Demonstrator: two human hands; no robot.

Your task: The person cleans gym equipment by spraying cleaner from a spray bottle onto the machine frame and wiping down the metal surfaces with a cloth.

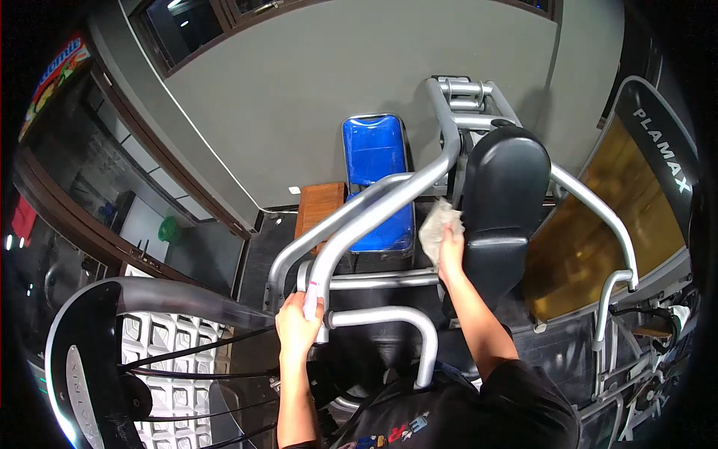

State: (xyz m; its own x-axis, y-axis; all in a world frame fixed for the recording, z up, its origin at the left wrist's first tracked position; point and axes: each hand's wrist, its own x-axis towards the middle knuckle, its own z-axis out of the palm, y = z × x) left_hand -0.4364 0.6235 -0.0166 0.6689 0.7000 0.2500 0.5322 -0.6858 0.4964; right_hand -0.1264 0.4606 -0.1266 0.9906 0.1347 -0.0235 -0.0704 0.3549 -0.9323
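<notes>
The left hand (299, 323) has its fingers closed round the machine's silver tube (372, 217), probably for balance. The right hand (451, 258) grips a crumpled pale cloth (434, 230), seemingly bunched for control, just beside the black backrest (508, 176); contact, I can't tell. Behind, a blue chair (374, 150) stands on dark floor (258, 258) before a grey wall (299, 90).

blue chair (374, 150): part-hidden (silver bars (389, 206) across) | window (187, 30): top cut off
</notes>
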